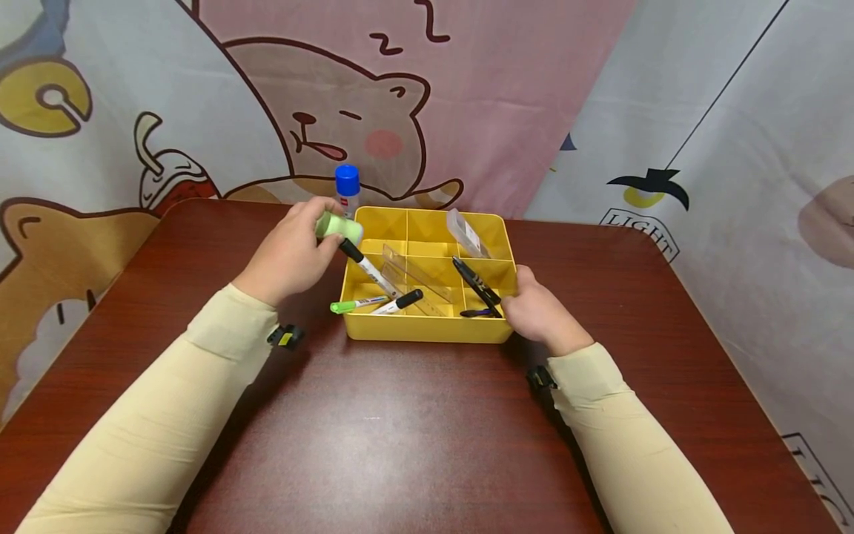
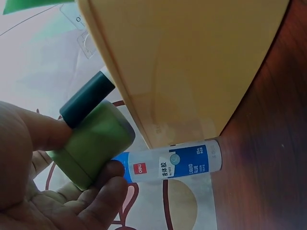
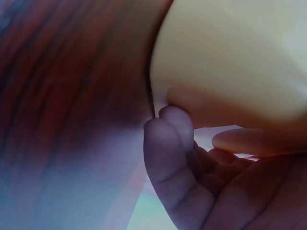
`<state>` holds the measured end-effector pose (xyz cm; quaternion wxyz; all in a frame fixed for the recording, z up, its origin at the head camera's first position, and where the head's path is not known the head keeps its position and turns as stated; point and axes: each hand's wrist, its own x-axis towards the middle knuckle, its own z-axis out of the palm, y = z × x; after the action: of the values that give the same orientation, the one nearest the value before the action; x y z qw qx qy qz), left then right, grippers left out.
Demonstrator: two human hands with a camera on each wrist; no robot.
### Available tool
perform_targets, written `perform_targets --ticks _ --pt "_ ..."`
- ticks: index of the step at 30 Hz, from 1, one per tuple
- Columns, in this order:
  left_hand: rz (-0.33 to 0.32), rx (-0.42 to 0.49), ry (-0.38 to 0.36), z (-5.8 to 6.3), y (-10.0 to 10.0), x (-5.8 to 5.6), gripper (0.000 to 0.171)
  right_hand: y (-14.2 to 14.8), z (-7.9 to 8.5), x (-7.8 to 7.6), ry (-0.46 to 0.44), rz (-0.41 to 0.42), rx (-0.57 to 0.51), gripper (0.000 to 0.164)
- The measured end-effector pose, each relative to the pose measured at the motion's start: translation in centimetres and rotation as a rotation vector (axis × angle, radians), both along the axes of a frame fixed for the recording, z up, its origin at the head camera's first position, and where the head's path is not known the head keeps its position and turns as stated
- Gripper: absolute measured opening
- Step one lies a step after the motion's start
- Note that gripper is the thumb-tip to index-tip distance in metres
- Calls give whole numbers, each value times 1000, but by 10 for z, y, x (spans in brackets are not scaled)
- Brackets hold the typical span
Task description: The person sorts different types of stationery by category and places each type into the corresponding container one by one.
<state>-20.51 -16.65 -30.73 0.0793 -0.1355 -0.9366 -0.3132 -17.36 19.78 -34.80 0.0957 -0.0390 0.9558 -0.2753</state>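
Note:
My left hand (image 1: 287, 256) holds a small light green rounded object (image 2: 98, 143) with a grey end, just outside the left wall of a yellow divided box (image 1: 427, 330); its exact kind is unclear. A black-capped marker (image 1: 369, 268) leans out of the box close to the thumb. On the opposite side, my right hand (image 1: 540, 311) grips the box's right wall, fingers curled against it in the right wrist view. Inside lie another black-capped marker (image 1: 398, 302), a green-capped pen (image 1: 356, 305), black pens (image 1: 477, 280), clear rulers (image 1: 420, 274) and a translucent small case (image 1: 465, 233).
A liquid glue bottle (image 2: 192, 160) with a blue cap stands behind the box's left corner. Everything rests on a dark reddish wooden table (image 1: 400, 430). A cartoon-printed cloth (image 1: 507, 104) hangs along the table's far edge.

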Motion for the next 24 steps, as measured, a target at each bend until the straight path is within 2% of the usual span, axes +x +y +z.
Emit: perform_targets --ticks 10,19,24 --pt "-26 37 -11 2 2 4 39 0 0 0 -15 -8 -14 60" --pt "-114 49 7 6 4 9 38 0 0 0 -13 -5 -18 59" --pt "-189 107 -16 7 7 10 34 0 1 0 -17 -4 -24 59"
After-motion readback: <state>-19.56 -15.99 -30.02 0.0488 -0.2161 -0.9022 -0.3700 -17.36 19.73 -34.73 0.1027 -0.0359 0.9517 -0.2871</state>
